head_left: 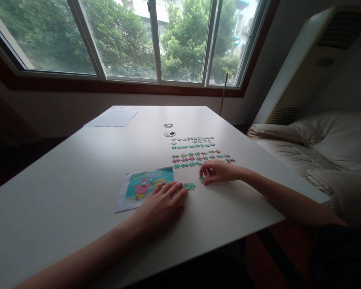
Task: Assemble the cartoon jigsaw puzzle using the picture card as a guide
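My left hand (168, 200) lies flat with its fingers stretched out, over the right part of a printed cartoon picture (141, 186) on white paper. By its fingertips is a small cluster of joined green puzzle pieces (189, 186). My right hand (215, 171) is to the right of that cluster, fingers curled in a pinch on a green puzzle piece (201, 180) at the table surface. Beyond my hands, loose jigsaw pieces (192, 154) in green, pink and yellow are laid out in several rows. My right hand hides the near end of the closest row.
The white table (63, 180) narrows toward the window (126, 40). White paper sheets (111, 117) lie at its far left. Two round fittings (169, 133) are set in the tabletop behind the rows. A cream sofa (319, 144) and a tall floor unit (303, 60) stand at right.
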The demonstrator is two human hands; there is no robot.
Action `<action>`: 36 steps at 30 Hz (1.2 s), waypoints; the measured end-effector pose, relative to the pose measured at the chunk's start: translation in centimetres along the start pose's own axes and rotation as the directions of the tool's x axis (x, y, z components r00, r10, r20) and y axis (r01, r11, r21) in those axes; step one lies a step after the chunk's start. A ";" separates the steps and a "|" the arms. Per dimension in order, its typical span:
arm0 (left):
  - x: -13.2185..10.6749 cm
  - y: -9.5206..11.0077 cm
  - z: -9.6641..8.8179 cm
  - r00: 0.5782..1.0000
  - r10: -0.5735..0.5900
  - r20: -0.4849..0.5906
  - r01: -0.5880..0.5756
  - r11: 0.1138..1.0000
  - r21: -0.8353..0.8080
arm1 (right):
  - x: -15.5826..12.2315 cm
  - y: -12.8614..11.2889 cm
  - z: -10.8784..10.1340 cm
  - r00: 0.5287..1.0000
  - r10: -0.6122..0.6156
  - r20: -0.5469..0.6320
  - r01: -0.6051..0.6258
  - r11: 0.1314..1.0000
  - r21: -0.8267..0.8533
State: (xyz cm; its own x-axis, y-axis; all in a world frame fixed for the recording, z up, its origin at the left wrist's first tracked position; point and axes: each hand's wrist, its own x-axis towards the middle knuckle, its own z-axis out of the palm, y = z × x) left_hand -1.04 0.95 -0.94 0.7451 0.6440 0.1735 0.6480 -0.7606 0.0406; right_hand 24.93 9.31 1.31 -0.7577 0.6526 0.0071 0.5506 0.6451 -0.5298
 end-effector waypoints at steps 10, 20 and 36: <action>0.1 0.2 -0.4 1.000 -0.008 0.012 0.008 1.000 0.009 | 0.2 -2.8 1.7 0.998 0.023 -0.064 -0.025 0.999 -0.025; 0.1 0.3 -0.6 1.000 -0.009 0.026 0.008 1.000 0.015 | 0.2 -2.5 2.2 0.995 0.001 -0.105 -0.002 1.000 -0.008; -0.1 0.1 -0.3 1.000 0.013 -0.016 -0.013 1.000 0.005 | 0.0 -2.2 2.0 0.996 -0.046 -0.077 0.045 0.999 -0.012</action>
State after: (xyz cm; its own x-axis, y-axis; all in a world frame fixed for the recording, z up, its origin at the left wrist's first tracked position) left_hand -1.07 0.75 -0.69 0.7510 0.6325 0.1896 0.6389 -0.7685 0.0332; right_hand 23.06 7.10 0.81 -0.7530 0.6508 0.0970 0.5198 0.6788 -0.5187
